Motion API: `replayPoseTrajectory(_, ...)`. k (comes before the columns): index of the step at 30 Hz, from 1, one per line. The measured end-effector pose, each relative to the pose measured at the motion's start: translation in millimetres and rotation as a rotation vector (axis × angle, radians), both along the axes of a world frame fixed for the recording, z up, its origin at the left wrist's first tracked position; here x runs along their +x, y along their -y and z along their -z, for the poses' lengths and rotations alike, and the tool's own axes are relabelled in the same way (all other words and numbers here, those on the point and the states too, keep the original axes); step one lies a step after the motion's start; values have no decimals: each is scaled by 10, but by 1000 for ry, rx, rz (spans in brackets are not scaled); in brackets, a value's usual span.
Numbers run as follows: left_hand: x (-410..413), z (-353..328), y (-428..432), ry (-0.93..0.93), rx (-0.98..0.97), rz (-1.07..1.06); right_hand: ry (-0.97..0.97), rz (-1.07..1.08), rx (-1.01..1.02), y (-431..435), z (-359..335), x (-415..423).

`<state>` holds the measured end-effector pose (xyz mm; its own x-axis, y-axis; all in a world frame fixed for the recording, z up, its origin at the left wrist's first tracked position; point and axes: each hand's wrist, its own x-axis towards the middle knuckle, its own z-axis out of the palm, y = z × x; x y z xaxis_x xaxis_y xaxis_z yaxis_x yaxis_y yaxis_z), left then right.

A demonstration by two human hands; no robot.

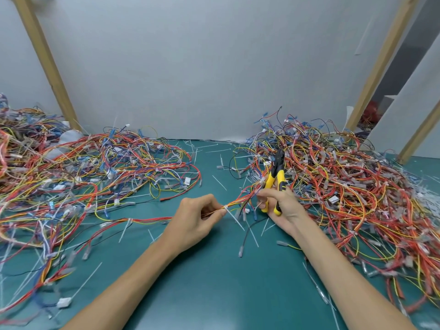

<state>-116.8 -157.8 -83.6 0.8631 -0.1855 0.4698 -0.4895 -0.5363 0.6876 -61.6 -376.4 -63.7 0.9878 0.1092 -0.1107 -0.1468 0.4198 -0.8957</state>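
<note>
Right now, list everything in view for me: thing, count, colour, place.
Tied bundle of thin red and yellow wires: one, bound by a white cable tie, held at centre.
Yellow-handled cutting pliers: one, black jaws up, held right of centre.
Tangled wire piles: two, mostly red, yellow and blue, one left, one right.
Loose white cable-tie strips: many, scattered between and around the piles.
Teal table mat: one, underneath everything.
Wooden posts: three, tan, one left, two right.
Grey wall panel: one, behind.
Left hand: fingers pinch the bundle at the tie.
Right hand: fingers grip the pliers.
</note>
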Motion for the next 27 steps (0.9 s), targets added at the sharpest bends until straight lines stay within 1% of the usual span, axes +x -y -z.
replayPoseTrajectory(2, 9, 3, -21, 29, 124, -56, -3, 24, -12, -13, -3, 3)
replayPoseTrajectory(4, 8, -1, -39, 139, 324, -155, 2, 60, -12, -33, -2, 9)
replayPoseTrajectory(5, 4, -19, -44, 194, 388, -196, 0, 78, 3, -35, 3, 18)
replayPoseTrajectory(7, -23, -83, -39, 279, 458, -245, -11, 95, 60, -15, 3, 36)
replayPoseTrajectory(9, -46, -151, -36, 406, 498, -282, -21, 89, 101, 18, 0, 37)
replayPoseTrajectory(11, -55, -210, -56, 544, 514, -277, 25, 111, 39, 36, 9, 21)
replayPoseTrajectory(13, -84, -259, -79, 596, 458, -222, 203, 215, -183, 41, -4, -17)
replayPoseTrajectory(15, -135, -304, -83, 551, 327, -156, 471, 325, -450, 27, -65, -75)
replayPoseTrajectory(17, -159, -341, -89, 421, 138, -107, 687, 446, -657, 5, -137, -117)
replayPoseTrajectory(19, -127, -364, -115, 225, -53, -99, 799, 627, -927, -17, -173, -119)
replayPoseTrajectory(21, -51, -327, -158, 51, -145, -98, 780, 705, -1218, -29, -163, -113)
replayPoseTrajectory(22, -13, -280, -181, -15, -137, -107, 739, 682, -1344, -24, -128, -104)
replayPoseTrajectory(25, 37, -103, -195, -183, 34, -138, 618, 464, -1717, 19, 59, -68)
replayPoseTrajectory(26, 38, -59, -185, -221, 80, -149, 590, 400, -1795, 26, 118, -61)
replayPoseTrajectory(27, 43, -28, -177, -238, 95, -162, 573, 368, -1816, 26, 161, -53)
